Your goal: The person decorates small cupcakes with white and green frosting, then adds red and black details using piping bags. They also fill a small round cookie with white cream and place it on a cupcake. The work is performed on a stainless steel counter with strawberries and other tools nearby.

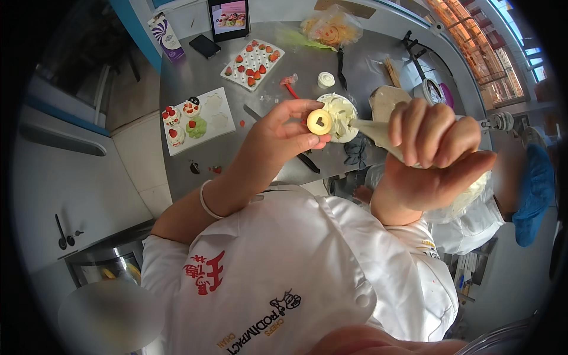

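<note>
My left hand (288, 126) holds a small round yellow piece (319, 122), bearing a dark heart shape at its middle, between thumb and fingers. Just behind it is a white bowl (353, 133) of whipped cream (341, 113). My right hand (430, 151) is wrapped around a piping bag (377, 132); its narrow tip points left over the bowl's right side. Whether the tip touches the cream, I cannot tell. A white swirl-topped cupcake (326, 80) stands beyond the bowl. At the left, a white holder (195, 141) carries several decorated cupcakes (196, 128).
A tray (228, 80) of strawberries lies at the back, near a phone (204, 46), carton (167, 37) and tablet (229, 20). A knife blade (253, 112) and a black handle (309, 163) lie by my left forearm. A person in white (466, 233) is at right.
</note>
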`<action>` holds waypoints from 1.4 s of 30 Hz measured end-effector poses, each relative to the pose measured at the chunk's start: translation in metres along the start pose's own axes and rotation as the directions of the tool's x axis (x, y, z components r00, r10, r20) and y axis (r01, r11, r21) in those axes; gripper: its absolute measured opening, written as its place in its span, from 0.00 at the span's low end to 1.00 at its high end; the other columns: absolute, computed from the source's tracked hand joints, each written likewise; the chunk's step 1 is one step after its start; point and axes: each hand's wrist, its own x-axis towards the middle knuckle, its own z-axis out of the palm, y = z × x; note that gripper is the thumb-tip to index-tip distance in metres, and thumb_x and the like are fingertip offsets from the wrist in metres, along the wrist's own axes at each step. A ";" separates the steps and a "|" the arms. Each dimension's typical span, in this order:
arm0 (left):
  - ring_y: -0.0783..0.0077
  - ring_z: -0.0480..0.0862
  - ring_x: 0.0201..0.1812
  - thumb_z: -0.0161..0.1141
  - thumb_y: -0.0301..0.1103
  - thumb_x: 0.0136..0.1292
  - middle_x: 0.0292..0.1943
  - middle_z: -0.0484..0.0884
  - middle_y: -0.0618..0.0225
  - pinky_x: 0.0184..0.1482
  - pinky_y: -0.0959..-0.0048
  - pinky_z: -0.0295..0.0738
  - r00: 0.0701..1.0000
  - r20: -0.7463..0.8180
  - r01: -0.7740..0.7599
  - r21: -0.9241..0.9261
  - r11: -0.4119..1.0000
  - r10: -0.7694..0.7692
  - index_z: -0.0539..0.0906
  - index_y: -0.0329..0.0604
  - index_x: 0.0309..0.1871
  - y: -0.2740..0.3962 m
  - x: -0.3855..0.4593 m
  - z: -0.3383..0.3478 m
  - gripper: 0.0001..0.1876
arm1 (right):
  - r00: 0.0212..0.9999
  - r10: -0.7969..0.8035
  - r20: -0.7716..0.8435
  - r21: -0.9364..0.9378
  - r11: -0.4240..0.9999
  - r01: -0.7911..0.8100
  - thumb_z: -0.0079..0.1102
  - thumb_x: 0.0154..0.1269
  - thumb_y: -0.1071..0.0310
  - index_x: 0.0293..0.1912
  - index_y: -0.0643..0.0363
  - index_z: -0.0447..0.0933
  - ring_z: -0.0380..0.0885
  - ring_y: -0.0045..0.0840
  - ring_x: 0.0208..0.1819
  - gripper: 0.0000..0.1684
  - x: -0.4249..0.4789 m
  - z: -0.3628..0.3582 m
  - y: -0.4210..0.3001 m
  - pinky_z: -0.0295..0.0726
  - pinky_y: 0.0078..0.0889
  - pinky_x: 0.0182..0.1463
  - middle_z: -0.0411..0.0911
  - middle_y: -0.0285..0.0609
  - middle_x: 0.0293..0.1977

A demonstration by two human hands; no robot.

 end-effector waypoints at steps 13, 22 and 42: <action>0.62 0.83 0.50 0.56 0.20 0.65 0.51 0.76 0.58 0.51 0.67 0.79 0.988 0.020 0.156 -0.108 0.982 -0.155 0.64 0.38 0.55 -0.020 -0.020 -0.007 0.18 | 0.976 0.070 -0.207 0.001 0.997 -0.071 0.26 0.76 0.39 0.23 0.49 0.57 0.66 0.23 0.21 0.30 -0.042 0.020 0.018 0.79 0.36 0.39 0.63 0.32 0.19; 0.70 0.84 0.44 0.61 0.21 0.61 0.49 0.74 0.56 0.45 0.74 0.81 0.975 0.062 0.223 -0.172 0.959 -0.215 0.64 0.34 0.54 -0.022 -0.018 -0.010 0.21 | 0.982 0.060 -0.179 -0.090 0.993 -0.077 0.35 0.75 0.40 0.23 0.46 0.58 0.58 0.16 0.19 0.28 -0.029 0.010 -0.001 0.64 0.22 0.29 0.61 0.27 0.17; 0.64 0.80 0.54 0.46 0.34 0.74 0.57 0.74 0.58 0.58 0.65 0.74 0.975 0.079 0.223 -0.346 0.911 -0.208 0.63 0.38 0.64 -0.015 -0.001 -0.016 0.19 | 0.969 0.166 -0.184 0.034 0.986 -0.162 0.25 0.76 0.38 0.21 0.50 0.55 0.57 0.19 0.15 0.33 -0.014 0.002 0.032 0.65 0.25 0.23 0.58 0.30 0.14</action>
